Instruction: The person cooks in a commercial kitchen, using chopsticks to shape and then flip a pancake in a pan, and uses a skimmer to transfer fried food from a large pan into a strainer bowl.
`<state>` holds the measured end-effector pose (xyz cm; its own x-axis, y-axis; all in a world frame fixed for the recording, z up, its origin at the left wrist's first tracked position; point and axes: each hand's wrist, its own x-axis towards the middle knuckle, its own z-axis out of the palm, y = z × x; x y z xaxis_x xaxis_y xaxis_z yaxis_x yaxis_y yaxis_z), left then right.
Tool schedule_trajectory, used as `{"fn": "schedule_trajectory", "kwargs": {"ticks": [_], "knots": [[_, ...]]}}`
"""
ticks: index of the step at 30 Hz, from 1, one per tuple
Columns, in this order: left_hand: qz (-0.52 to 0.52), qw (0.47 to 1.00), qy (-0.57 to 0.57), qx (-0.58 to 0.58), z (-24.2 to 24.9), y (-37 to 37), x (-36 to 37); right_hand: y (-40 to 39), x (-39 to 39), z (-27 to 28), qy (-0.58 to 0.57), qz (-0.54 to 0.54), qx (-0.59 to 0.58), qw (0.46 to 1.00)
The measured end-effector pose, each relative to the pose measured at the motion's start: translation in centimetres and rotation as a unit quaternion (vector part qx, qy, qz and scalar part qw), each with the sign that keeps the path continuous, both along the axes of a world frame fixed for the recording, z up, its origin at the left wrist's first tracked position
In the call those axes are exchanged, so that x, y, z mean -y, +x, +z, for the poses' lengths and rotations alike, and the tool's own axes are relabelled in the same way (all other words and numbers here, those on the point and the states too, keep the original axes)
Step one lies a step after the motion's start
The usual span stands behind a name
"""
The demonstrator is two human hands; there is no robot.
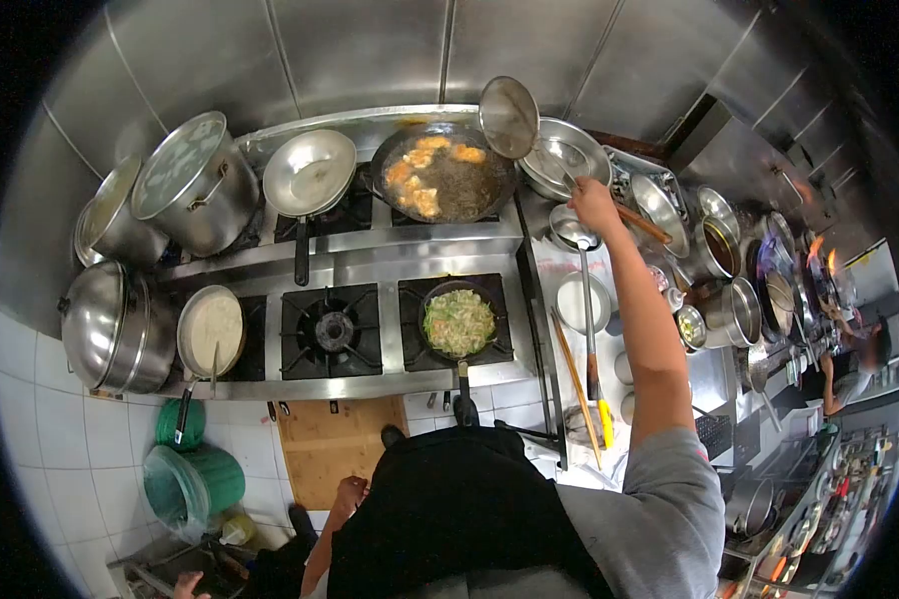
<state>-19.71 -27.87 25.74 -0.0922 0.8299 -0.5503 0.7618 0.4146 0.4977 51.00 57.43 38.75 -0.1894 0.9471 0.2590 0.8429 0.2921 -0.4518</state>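
Note:
My right hand (594,208) is closed round the long handle of a round wire-mesh strainer (509,118), whose wooden end sticks out past my hand. The strainer is raised at the right rim of a large wok (459,195), where golden pieces of food (425,203) lie in dark oil. My left hand (351,491) hangs low beside my apron, its fingers curled with nothing visible in them. Below the wok on the front burner stands a small frying pan (461,355) with a pale green shredded mixture (457,321).
Large steel pots (198,190) stand back left. Empty pans (310,175) and a pan of pale batter (212,329) share the stove. A ladle (575,228), bowls and utensils crowd the right counter. A green bin (215,479) stands lower left; another person (854,364) works far right.

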Motion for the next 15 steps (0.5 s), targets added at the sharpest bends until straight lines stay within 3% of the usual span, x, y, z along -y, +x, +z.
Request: {"fn": "schedule_trajectory", "kwargs": {"ticks": [2,4,5,7,8,9,10,11,12,15], "knots": [[0.029,0.998,0.035,-0.046,10.7,-7.0,3.3,0.0,-0.8,-0.8,0.026,0.002,0.032,0.999],[0.28,0.959,0.035,-0.022,10.3,-9.6,0.7,-0.4,-1.0,-1.0,0.007,0.011,0.047,0.999],[0.291,0.939,0.177,-0.043,5.7,-15.9,0.8,-0.6,-0.7,-0.7,0.007,0.013,0.047,0.999],[0.276,0.892,0.323,-0.154,6.5,-21.3,-5.1,-0.6,0.2,0.2,0.011,0.035,0.077,0.996],[0.168,0.875,0.414,-0.184,7.3,-24.0,-8.5,-0.6,0.5,0.7,0.01,0.039,0.078,0.996],[0.141,0.861,0.403,-0.276,9.1,-25.2,-12.7,-0.5,0.9,1.2,0.011,0.044,0.092,0.995],[0.176,0.87,0.393,-0.24,10.9,-26.3,-16.5,-0.3,1.3,1.8,0.012,0.05,0.107,0.993],[0.172,0.846,0.404,-0.302,11.7,-27.7,-20.5,-0.2,1.8,2.4,0.011,0.051,0.108,0.993],[0.096,0.791,0.463,-0.388,11.4,-30.3,-23.9,-0.2,2.3,3.1,0.021,0.064,0.118,0.991],[0.002,0.792,0.342,-0.506,15.8,-23.8,-32.7,0.5,2.7,5.3,0.002,0.085,0.136,0.987]]}}
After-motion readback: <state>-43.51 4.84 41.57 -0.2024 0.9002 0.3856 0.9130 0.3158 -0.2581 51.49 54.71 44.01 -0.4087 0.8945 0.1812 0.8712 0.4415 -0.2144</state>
